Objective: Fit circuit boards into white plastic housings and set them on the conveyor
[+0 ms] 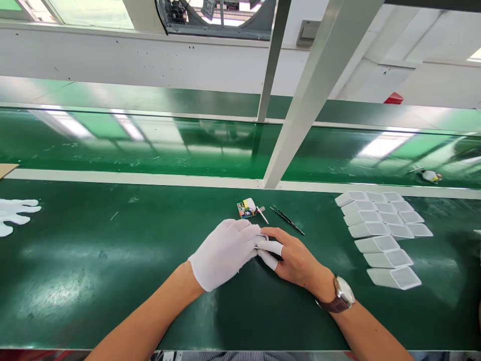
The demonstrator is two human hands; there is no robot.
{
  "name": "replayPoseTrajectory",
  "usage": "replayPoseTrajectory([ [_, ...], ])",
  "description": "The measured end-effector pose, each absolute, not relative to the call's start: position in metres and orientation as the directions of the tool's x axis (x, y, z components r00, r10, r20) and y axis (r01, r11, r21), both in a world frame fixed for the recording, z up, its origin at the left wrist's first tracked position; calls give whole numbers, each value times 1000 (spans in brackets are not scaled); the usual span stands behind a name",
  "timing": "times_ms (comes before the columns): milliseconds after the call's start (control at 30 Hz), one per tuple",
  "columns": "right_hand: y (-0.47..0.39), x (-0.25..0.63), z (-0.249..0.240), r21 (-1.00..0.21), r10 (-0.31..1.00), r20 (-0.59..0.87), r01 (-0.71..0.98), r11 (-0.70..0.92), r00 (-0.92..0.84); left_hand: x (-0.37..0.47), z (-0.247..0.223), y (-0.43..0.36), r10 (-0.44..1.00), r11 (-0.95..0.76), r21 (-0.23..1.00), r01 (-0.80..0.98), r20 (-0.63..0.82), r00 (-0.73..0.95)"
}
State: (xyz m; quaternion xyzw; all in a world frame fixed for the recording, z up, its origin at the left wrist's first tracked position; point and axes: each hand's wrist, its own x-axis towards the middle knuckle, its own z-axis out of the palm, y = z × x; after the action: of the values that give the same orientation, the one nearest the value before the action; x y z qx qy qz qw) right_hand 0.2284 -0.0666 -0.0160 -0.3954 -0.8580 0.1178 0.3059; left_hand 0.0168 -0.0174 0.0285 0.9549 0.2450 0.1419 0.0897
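While both hands meet over the middle of the green tabletop (124, 250), the small whitish piece (262, 240) lies between their fingertips; the fingers cover most of it, so I cannot tell which way it points or how its long axis runs. Just beyond the hands sits a circuit board (246, 207), a thin white stick (262, 215) slanting at its right; dark tweezers (287, 220) lie diagonally near the right hand's fingers; translucent white casings (389, 218) stand in rows well off to the right, a white glove (15, 213) lies at the far left, and a pale post (300, 110) rises behind the board. The gloved left hand (225, 253) has its fingers together, curled over the piece; the right hand (298, 260), two fingers sheathed in white, closes its fingertips on the piece's right side.
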Motion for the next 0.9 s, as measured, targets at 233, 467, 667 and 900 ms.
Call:
replayPoseTrajectory([
  [233, -67, 223, -16, -451, 753, 470, 608, 654, -461, 18, 32, -12, 464, -842, 417, 343, 234, 854],
  [467, -64, 222, -22, -615, 787, 536, 497, 612, -306, 13, 25, -17, 566, -800, 478, 363, 402, 719],
  [667, -61, 210, -13, -959, 994, 50, -275, 76, 100, 20, 10, -35, 742, -669, 644, 372, 541, 396],
  [900, -66, 197, -4, -797, 969, -200, -552, -245, -142, 26, 15, -44, 825, -562, 750, 348, 478, 301],
])
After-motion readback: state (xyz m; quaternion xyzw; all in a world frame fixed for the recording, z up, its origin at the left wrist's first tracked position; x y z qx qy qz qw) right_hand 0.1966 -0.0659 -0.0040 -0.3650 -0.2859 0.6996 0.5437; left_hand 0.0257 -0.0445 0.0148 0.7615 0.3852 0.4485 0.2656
